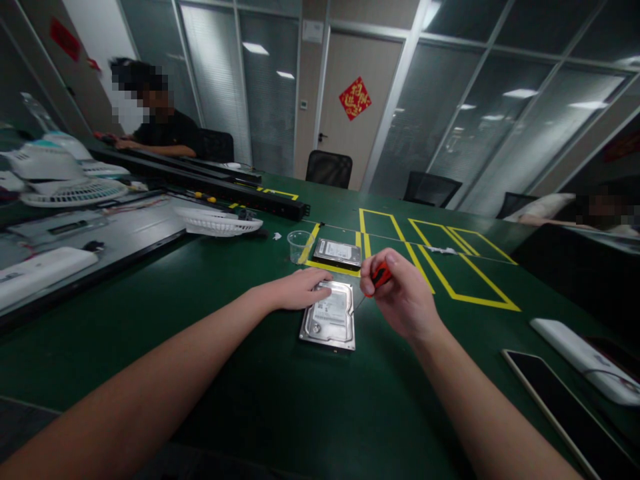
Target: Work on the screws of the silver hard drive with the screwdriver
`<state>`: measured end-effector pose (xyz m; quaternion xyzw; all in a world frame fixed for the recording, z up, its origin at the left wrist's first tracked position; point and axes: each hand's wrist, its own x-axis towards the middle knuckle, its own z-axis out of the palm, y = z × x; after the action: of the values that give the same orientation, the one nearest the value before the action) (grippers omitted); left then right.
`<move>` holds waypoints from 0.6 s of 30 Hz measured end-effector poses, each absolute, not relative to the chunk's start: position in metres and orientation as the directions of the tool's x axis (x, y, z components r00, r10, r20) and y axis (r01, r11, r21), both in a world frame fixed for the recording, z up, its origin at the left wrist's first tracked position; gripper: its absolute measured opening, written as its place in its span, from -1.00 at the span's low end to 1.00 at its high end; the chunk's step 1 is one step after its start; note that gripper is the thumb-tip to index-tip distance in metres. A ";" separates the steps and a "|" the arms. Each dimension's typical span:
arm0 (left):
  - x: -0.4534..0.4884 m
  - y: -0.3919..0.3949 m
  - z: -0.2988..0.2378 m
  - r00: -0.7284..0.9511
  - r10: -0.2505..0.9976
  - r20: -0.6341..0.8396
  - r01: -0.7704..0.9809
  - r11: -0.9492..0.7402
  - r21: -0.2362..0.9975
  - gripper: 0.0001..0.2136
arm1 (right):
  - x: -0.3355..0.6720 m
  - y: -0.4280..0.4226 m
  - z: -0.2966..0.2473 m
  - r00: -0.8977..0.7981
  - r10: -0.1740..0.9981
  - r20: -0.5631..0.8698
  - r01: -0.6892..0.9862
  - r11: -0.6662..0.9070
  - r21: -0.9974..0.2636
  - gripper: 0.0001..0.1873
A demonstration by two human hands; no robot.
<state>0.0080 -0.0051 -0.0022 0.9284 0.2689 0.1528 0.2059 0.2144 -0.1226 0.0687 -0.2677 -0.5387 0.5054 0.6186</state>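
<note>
A silver hard drive [327, 320] lies flat on the green table, its printed label facing up. My left hand [300, 289] rests on its upper left part, fingers stretched out over the label. In my right hand [400, 293] is a screwdriver [381, 275] with a red and black handle, the fingers wrapped round it. Its thin shaft slants down to the left, and the tip is at the drive's right edge; whether it sits in a screw is too small to tell. Just beyond lies a second hard drive [338, 252] inside a yellow taped outline.
A clear plastic cup [300, 247] stands left of the second drive. White fan parts [217, 220] and long black bars [210, 183] fill the left side. A phone [560, 400] and a white power strip [583, 357] lie at right. Two other people sit at the table.
</note>
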 end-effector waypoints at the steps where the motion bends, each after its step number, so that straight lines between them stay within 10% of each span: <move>1: 0.008 -0.005 -0.002 0.809 0.561 0.173 0.435 -0.771 0.464 -0.57 | 0.214 -0.123 0.069 -0.092 0.915 0.393 -0.342 0.342 -0.875 -0.76; 18: 0.007 -0.004 -0.004 0.814 0.550 0.190 0.423 -0.783 0.456 -0.58 | 0.216 -0.120 0.068 -0.117 0.920 0.375 -0.398 0.303 -0.866 -0.53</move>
<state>0.0075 -0.0036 -0.0044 0.9309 0.2612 0.1581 0.2006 0.2156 -0.1204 0.0675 -0.2500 -0.5220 0.5350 0.6155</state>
